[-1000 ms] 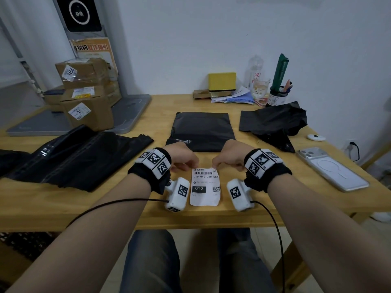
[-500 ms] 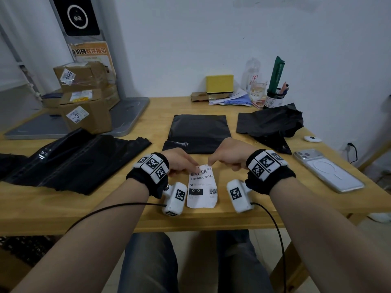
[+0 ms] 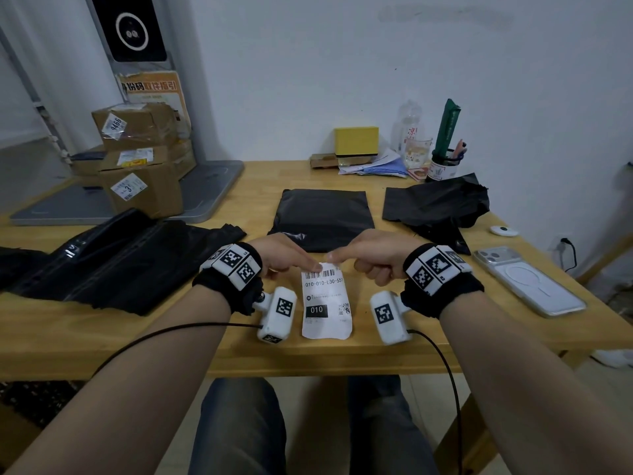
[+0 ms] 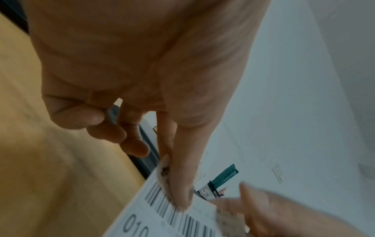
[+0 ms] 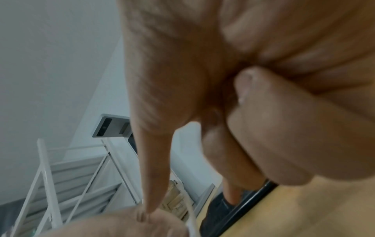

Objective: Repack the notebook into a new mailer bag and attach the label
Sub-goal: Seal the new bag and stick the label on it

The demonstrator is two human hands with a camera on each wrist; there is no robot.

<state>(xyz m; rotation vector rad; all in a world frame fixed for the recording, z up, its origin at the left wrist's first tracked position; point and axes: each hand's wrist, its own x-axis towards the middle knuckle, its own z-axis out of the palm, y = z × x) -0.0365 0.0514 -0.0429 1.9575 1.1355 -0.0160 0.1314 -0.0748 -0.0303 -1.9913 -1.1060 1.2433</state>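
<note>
under both hands' fingertips lies the label (image 3: 326, 299).

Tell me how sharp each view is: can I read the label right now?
Head view: dim, even light, bowed edges, yet the label reads clearly, 010-010-L30-551. Left wrist view: the left hand fills the frame, barcode slightly smeared, right hand blurred. Right wrist view: soft throughout; no print readable.
</note>
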